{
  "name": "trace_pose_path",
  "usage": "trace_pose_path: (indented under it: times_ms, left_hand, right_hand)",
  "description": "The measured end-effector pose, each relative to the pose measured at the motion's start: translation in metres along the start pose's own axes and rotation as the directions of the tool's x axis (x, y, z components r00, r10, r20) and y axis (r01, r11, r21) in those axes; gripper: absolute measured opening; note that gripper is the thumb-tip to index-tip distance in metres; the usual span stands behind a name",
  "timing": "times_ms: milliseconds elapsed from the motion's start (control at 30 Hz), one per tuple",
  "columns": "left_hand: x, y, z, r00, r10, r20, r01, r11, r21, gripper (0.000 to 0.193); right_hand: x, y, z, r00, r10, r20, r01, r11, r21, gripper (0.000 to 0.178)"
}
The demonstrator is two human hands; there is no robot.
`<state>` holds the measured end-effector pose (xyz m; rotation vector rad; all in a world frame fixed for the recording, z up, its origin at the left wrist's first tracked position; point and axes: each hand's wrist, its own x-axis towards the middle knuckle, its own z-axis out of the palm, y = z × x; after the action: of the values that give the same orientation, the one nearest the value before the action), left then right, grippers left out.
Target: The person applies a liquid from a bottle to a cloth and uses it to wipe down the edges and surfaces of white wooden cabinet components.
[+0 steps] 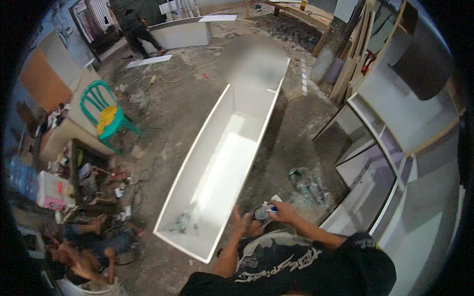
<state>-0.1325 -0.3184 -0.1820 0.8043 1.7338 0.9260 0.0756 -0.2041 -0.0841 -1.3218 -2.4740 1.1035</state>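
A long, white, open-topped box (197, 143) lies on the floor in front of me, its near end by my left side. My right hand (284, 212) is closed around a small clear plastic container (261, 213) with a blue and white part, perhaps a bottle; my fingers hide much of it. Beside the box's near right edge, my left hand (240, 221) is raised with its fingers apart and nothing in it. Whether it touches the rim, I cannot tell. Crumpled clear plastic (186, 221) lies inside the box's near end.
Crumpled plastic (308, 185) lies on the floor to the right, near white cabinet frames (380, 163). A green chair (106, 118) with yellow cloth stands left. One person (136, 32) bends at the back; another (86, 256) sits lower left. A blurred patch covers the box's far end.
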Motion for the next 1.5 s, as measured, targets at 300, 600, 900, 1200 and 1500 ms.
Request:
trace_pose_path:
  times_ms: [300,600,900,1200,1500]
  left_hand:
    - [0.142,-0.046,0.023,0.877,-0.468,-0.106,0.458,0.749,0.480,0.090]
    - [0.200,-0.004,0.048,0.835,-0.531,-0.148,0.520,0.669,0.532,0.080]
    - [0.324,0.073,0.092,0.919,-0.380,-0.103,0.382,0.802,0.460,0.064]
    - [0.498,0.179,0.181,0.960,-0.270,-0.073,0.278,0.894,0.351,0.068]
    - [0.621,0.284,0.246,0.973,-0.200,-0.118,0.231,0.898,0.376,0.066]
  right_hand:
    - [-0.048,0.137,-0.120,0.715,0.415,-0.562,-0.468,0.882,0.056,0.036]
    - [-0.110,0.229,-0.155,0.454,0.810,-0.371,-0.845,0.523,0.109,0.044]
    - [-0.054,0.299,-0.227,0.605,0.796,0.005,-0.794,0.604,-0.071,0.048]
    - [0.164,0.245,-0.332,0.624,0.681,-0.384,-0.679,0.715,0.164,0.038]
    - [0.318,0.353,-0.414,0.683,0.659,-0.315,-0.613,0.752,0.243,0.032]
